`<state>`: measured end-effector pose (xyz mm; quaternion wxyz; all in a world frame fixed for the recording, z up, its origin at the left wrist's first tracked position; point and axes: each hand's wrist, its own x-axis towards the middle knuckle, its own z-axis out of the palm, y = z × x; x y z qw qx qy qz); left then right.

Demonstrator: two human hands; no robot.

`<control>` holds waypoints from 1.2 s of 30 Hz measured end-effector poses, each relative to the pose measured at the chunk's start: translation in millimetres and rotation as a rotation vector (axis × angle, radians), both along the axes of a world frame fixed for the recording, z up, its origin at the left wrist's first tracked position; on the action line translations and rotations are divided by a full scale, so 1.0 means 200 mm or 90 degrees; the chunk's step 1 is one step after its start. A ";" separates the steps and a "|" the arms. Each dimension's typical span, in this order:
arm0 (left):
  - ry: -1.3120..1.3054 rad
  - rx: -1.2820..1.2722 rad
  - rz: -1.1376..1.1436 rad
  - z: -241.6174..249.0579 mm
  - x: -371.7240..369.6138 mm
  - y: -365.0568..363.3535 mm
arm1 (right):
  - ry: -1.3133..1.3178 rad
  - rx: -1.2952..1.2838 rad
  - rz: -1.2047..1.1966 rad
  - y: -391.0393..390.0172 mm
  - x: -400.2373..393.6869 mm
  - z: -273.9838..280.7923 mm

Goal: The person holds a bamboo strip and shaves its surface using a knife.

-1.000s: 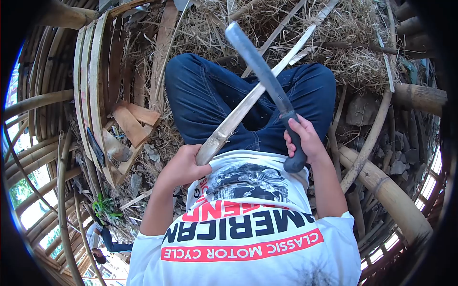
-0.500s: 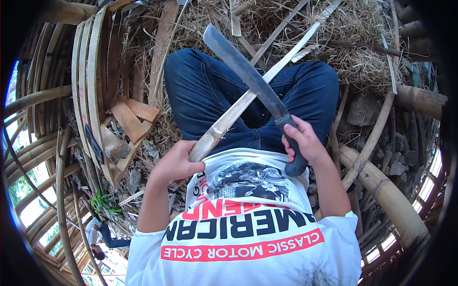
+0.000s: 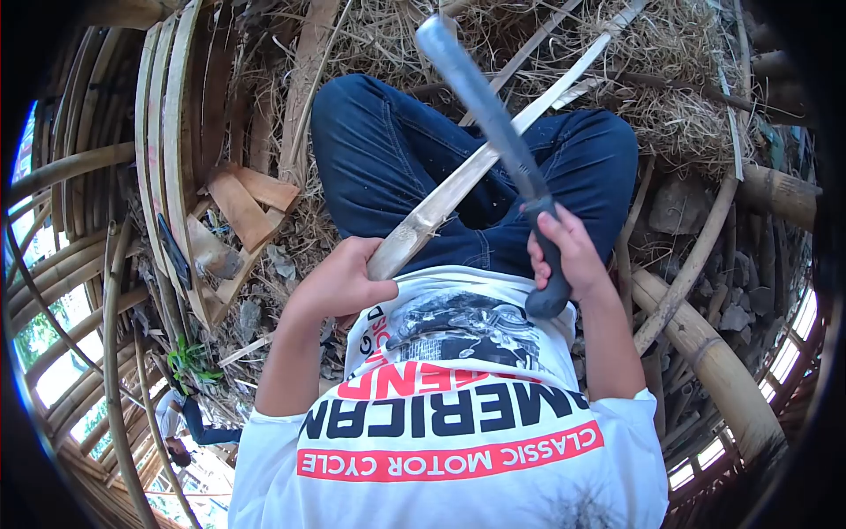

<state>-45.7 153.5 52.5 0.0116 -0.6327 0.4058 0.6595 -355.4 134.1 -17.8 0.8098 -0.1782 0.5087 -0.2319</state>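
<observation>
My left hand (image 3: 342, 278) is closed round the near end of a long, pale bamboo strip (image 3: 454, 187), close to my waist. The strip runs up and to the right across my lap, past my right knee, with a rough node near the held end. In my right hand (image 3: 568, 254) is the black handle of a machete (image 3: 493, 115), my fingers wrapped round it. Its grey blade, slightly blurred, points up and to the left and crosses over the strip in this view. My crossed legs in jeans (image 3: 361, 159) lie beneath both.
Dry straw and shavings (image 3: 679, 123) cover the ground ahead. Several long slats (image 3: 167, 132) and wood offcuts (image 3: 242, 212) lie on the left. A thick bamboo pole (image 3: 705, 353) slants along the right beside stones. Another person (image 3: 189, 423) is far off at lower left.
The machete has shifted up and to the right, its blade now steeper. My left hand and the strip have moved slightly right and up in view, still held.
</observation>
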 end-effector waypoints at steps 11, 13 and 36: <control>0.011 -0.021 -0.014 -0.02 0.01 -0.01 | -0.006 -0.029 0.084 0.02 0.00 0.01; 0.026 -0.029 0.004 -0.03 0.00 0.00 | 0.012 -0.039 0.063 -0.01 -0.05 0.00; 0.011 -0.019 -0.004 -0.01 0.01 -0.02 | 0.003 -0.030 0.020 0.01 0.04 -0.02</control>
